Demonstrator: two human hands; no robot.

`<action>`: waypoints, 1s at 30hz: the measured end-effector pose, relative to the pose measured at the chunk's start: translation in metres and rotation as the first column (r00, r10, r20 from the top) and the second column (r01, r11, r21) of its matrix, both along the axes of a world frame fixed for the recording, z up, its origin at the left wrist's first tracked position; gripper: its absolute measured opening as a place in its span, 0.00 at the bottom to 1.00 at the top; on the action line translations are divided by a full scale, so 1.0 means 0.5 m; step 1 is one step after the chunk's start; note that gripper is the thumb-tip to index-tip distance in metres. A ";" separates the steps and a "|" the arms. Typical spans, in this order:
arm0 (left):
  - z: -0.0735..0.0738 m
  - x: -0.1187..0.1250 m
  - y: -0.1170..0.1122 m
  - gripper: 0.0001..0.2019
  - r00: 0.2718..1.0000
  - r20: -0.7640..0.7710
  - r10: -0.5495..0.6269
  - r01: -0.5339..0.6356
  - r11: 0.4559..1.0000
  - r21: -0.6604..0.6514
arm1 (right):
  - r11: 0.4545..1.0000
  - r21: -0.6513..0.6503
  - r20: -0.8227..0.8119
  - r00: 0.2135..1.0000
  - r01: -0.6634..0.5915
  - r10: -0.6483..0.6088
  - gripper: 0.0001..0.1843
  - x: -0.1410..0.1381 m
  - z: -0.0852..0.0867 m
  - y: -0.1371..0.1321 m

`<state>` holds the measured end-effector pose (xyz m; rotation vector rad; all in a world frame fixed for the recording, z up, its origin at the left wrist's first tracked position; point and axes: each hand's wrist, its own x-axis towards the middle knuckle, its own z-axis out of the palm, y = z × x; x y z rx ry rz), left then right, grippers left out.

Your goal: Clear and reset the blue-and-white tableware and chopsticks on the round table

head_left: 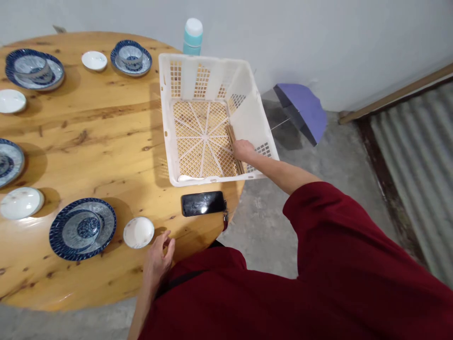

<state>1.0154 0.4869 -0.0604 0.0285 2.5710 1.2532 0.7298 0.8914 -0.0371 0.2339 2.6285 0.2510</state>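
My right hand (244,150) reaches down into a white plastic basket (165,113) and closes around a bundle of brown chopsticks (231,134). The chopsticks lie along the basket's right side, and their ends show on both sides of my fingers. Something white, perhaps a spoon (190,178), lies against the near wall inside. At the table's front edge, my left hand (159,257) rests with its fingers loosely apart and nothing in it. Just beyond its fingertips is a small white bowl (138,232). Left of that sits a blue-patterned plate (61,236) with a bowl (85,227) on it.
A black phone (203,203) lies between the basket and the front edge. More plates with bowls (130,57) and small white dishes (94,60) ring the wooden table (106,127). Behind the basket stands a light-blue bottle (193,37). An open purple umbrella (306,108) sits on the floor.
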 end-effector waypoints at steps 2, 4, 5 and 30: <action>0.004 -0.002 0.000 0.19 1.000 -0.009 -0.009 0.009 1.000 -0.002 | 1.000 0.026 -0.017 1.000 0.005 -0.004 0.20 0.003 0.000 0.000; 0.008 -0.002 0.000 0.19 1.000 -0.019 -0.006 0.006 1.000 -0.017 | 0.999 0.037 -0.035 0.999 0.001 0.000 0.20 0.007 0.000 0.000; 0.009 -0.001 0.000 0.19 1.000 -0.022 -0.004 0.003 1.000 -0.027 | 0.999 0.035 -0.040 0.999 -0.002 0.004 0.20 0.008 0.000 0.000; -0.016 0.015 -0.016 0.21 0.998 0.064 0.018 -0.013 0.996 -0.087 | 0.987 -0.112 0.058 0.992 0.116 -0.110 0.12 0.002 -0.004 0.006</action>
